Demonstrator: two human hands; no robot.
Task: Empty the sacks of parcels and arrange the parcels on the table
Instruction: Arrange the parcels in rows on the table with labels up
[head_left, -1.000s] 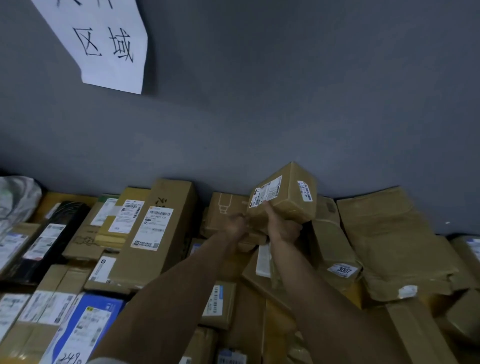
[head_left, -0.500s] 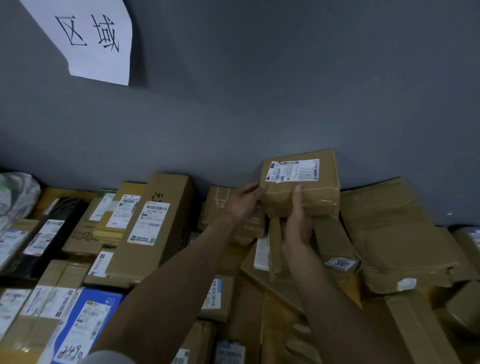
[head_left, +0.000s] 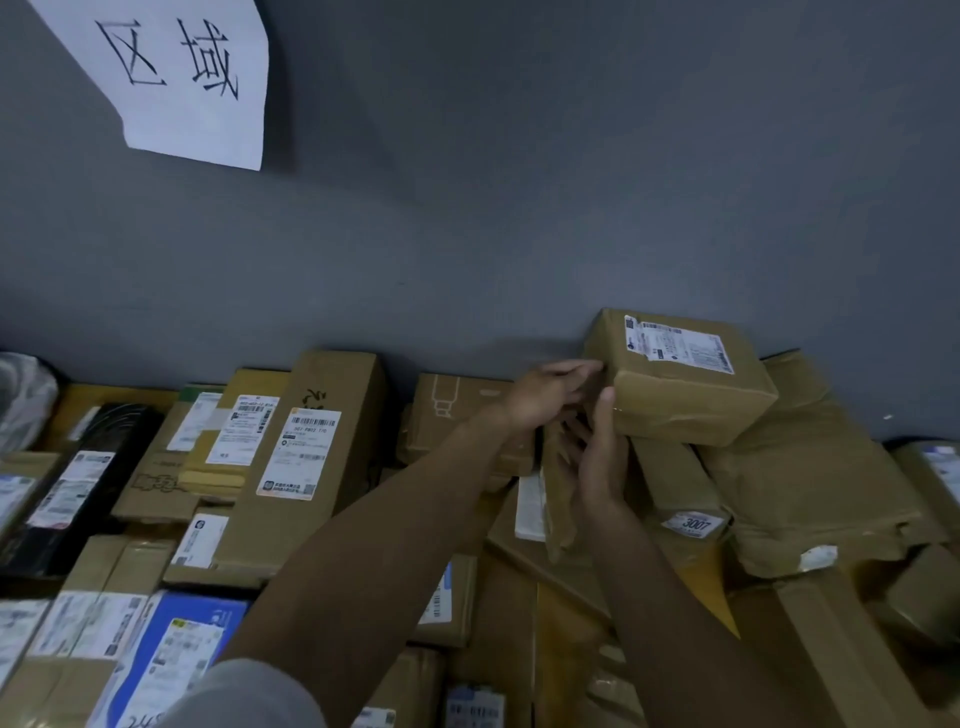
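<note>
Both hands are open at the left end of the parcel (head_left: 685, 389) — left hand (head_left: 550, 389) touching its corner, right hand (head_left: 597, 462) nearer me; it rests on the stack (head_left: 810, 483) by the wall (head_left: 571, 208), long axis running rightward.

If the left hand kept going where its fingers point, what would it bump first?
Probably the labelled cardboard box on top of the pile. The left hand points right at its near corner, and the fingertips seem to touch it, though depth is unclear.
</note>
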